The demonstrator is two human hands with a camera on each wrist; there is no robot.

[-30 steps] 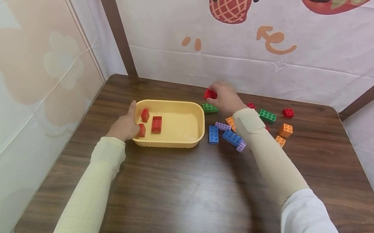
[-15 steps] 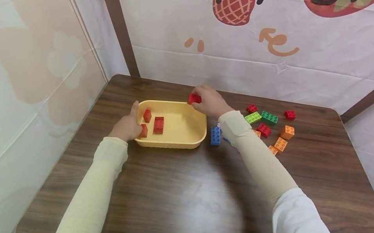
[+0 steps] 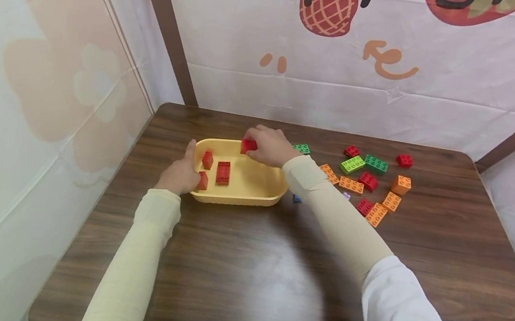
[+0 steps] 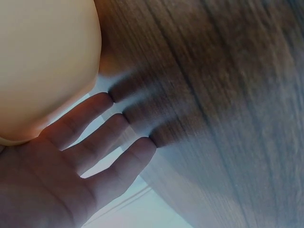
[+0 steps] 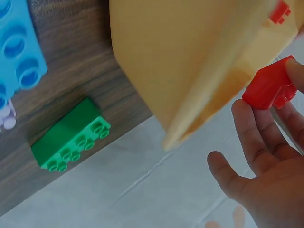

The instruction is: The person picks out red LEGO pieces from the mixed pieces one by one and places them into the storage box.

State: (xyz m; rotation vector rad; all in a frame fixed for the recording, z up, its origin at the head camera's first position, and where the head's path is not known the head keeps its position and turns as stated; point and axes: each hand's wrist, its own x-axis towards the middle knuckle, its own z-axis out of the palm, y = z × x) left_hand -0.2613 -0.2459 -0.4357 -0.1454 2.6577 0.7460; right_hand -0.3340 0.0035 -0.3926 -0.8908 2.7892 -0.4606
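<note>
My left hand (image 3: 180, 176) rests at the left end of a yellow plastic tub (image 3: 253, 181), its thumb side over the rim. In the left wrist view, three fingers extend straight outside the tub wall (image 4: 45, 61), their tips at the tabletop. Over the tub's far rim, my right hand (image 3: 271, 146) pinches a red toy brick (image 3: 248, 146) between thumb and fingertips. Inside the tub lie a larger red brick (image 3: 223, 173), a small red brick (image 3: 207, 160) and another red brick (image 3: 203, 180) beside the left thumb.
On the right lie several loose bricks, among them a lime brick (image 3: 353, 164), a green brick (image 3: 376, 164), a tall orange brick (image 3: 401, 185) and a red brick (image 3: 404, 161). Another green brick (image 5: 71, 135) and a blue brick (image 5: 21, 52) lie near the tub. A fabric wall (image 3: 326, 91) borders the table.
My right hand has carried the red brick leftward from beyond the tub's right end to over its far rim. The left hand has stayed at the tub.
</note>
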